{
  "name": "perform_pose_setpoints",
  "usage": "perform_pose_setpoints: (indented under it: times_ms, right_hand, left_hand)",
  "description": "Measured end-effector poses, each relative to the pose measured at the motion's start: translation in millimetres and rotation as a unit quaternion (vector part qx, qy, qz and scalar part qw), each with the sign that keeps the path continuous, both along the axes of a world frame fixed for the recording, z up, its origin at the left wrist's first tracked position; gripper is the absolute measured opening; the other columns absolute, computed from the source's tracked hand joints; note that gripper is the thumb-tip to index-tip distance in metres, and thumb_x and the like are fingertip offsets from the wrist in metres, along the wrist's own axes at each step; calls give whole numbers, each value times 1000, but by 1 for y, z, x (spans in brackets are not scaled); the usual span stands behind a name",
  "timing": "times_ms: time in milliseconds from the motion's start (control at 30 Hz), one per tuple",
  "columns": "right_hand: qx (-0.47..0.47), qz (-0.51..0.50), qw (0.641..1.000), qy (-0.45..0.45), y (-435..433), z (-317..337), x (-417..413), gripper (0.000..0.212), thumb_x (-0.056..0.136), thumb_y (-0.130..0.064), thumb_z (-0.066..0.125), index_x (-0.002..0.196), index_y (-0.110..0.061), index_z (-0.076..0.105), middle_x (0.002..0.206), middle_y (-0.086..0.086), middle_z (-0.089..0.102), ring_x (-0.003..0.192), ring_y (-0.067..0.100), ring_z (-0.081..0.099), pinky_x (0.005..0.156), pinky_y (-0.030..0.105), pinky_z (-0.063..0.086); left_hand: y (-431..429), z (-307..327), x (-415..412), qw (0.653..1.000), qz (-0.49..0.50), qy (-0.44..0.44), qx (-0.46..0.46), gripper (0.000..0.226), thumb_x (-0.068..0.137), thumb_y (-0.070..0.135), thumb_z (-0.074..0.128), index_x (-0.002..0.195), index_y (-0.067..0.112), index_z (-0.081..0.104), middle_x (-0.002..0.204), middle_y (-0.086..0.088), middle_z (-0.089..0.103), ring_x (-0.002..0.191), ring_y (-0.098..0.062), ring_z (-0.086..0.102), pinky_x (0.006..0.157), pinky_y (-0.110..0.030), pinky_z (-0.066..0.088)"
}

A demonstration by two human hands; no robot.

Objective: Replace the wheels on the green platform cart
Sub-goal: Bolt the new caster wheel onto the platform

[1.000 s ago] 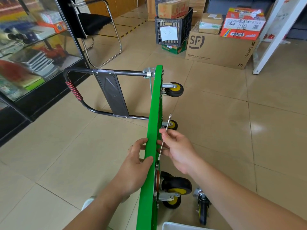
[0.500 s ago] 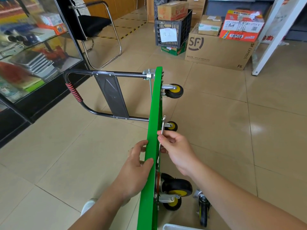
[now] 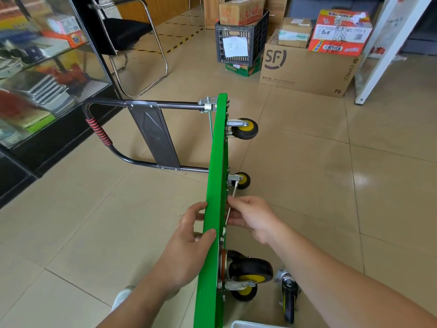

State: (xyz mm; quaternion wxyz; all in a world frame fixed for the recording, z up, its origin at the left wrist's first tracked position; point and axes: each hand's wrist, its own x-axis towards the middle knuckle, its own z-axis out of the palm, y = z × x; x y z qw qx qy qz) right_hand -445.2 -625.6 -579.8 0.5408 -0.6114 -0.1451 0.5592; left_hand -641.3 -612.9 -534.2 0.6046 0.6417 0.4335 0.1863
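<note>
Now you're bracing cart (image 3: 214, 185), tipped on edge on floor (image 3: 307, 185): left hand (image 3: 186, 252) fingers curling round its rim. Right hand (image 3: 253, 218) fingertips pinching wrench (image 3: 233, 195) against underside, probably on bolt, hidden. Next: seating wrench squarely; loose caster (image 3: 289, 294) lying beside.

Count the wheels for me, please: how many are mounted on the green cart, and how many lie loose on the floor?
Mounted on the green cart: 4 (far upper wheel, far lower wheel, near upper wheel, near lower wheel)
Loose on the floor: 1 (loose caster)
Total: 5
</note>
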Motion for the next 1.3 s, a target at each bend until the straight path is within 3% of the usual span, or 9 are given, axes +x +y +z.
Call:
perform_pose_setpoints:
  times_ms: [200,400,700,800,900,967,1100,1300]
  right_hand:
    - [116,-62,986,-100,-12,34,18,9,94,-20,71,99,-14,76,94,6,78,84,19,76,72,29,61]
    - [190,30,966,-174,-45,57,1,24,94,-14,71,114,-27,71,102,-2,79,99,13,75,78,22,60]
    - [236,47,947,-212,-59,55,-19,28,89,-11,76,107,-33,76,112,-7,77,106,15,73,93,34,59]
    - [244,55,945,-213,-57,55,-23,25,87,-19,77,105,-36,78,112,-7,77,106,14,73,93,31,58]
    - [232,74,947,-210,-53,56,-19,23,84,-27,78,106,-34,78,111,-6,77,108,15,72,98,41,57]
    - [230,95,944,-218,-51,57,-17,23,81,-34,78,104,-36,79,110,-7,77,108,14,72,99,38,56]
    - [255,115,934,-222,-52,56,-17,21,81,-36,77,102,-41,78,110,-9,77,108,13,72,97,26,55]
    - [237,106,941,-218,-42,52,-15,24,81,-39,75,105,-42,77,111,-10,77,107,12,72,96,34,57]
  left_hand:
    - [-1,3,-1,1000,-1,-1,-4,46,104,22,56,131,57,44,123,17,54,91,-18,71,78,-44,63]
    - [-3,7,0,1000,-5,2,-4,44,105,23,55,135,54,43,127,13,53,91,-23,72,77,-46,63]
    - [-7,7,2,1000,8,9,2,45,104,23,55,135,54,44,130,11,54,94,-24,72,81,-51,62]
    - [-7,7,2,1000,12,10,7,45,104,23,55,133,56,44,129,13,55,92,-21,72,80,-49,63]
    - [-6,5,1,1000,21,11,1,47,103,25,57,135,55,41,126,16,56,93,-17,72,80,-46,63]
    - [-5,4,-1,999,32,13,-10,48,102,27,59,138,51,38,124,17,57,92,-11,72,82,-43,63]
    - [-2,7,-1,999,23,21,-18,33,102,27,59,131,41,51,121,13,61,90,-9,72,82,-42,63]
    - [-3,12,2,999,24,23,-23,30,103,24,57,129,38,52,120,10,61,89,-14,73,82,-45,63]
